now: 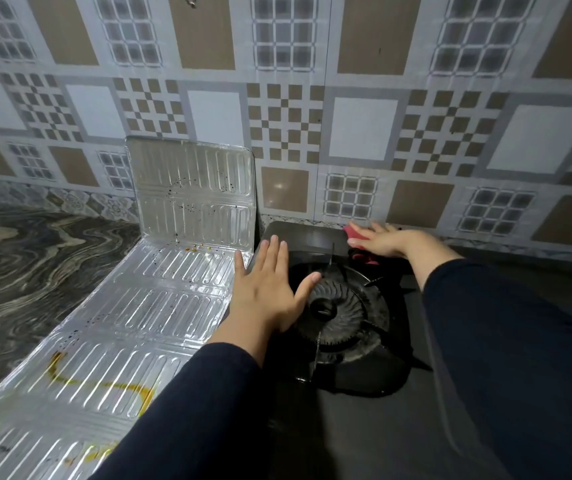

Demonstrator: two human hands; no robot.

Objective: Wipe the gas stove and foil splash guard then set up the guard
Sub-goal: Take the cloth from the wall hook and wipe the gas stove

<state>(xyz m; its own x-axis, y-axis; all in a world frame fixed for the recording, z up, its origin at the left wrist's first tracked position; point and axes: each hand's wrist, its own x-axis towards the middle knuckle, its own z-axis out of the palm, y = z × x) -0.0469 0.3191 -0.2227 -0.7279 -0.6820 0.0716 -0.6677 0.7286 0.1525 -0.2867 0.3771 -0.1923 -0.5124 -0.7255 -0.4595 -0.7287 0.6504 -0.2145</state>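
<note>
Pressing hand: your right hand (380, 241) lies flat, fingers spread, on a red cloth (359, 244) at the far right corner of the gas stove (357, 420).
Free hand: your left hand (266, 285) is open and holds nothing, palm down at the stove's left edge, thumb over the burner (335, 311).
Foil splash guard (146, 306): left of the stove, far panel upright by the tiled wall (364, 133), the rest lying flat on the marbled counter (25, 271), stained yellow and speckled.
Writing: none readable.
</note>
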